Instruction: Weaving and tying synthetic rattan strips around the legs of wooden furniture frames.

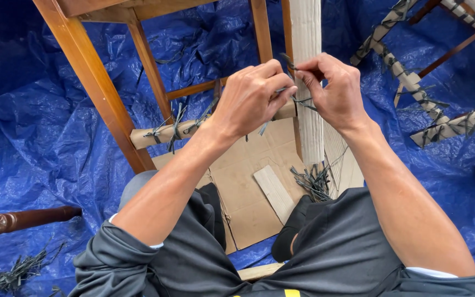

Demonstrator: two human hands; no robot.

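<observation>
Dark strap [302, 102] between both pinching hands [292, 93]

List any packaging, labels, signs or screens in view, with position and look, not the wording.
No labels, signs or screens.
Corrugated wrap: pale ribbed sleeve round the upright chair leg, between left hand and right hand.
Wrapped rail: tan cardboard tube, tied with dark strips.
Flattened cardboard: brown sheet on the blue tarp.

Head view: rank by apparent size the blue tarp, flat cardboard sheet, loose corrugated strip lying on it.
1. blue tarp, fills most of the frame
2. flat cardboard sheet, partly hidden by arms
3. loose corrugated strip, clearly smallest
</observation>
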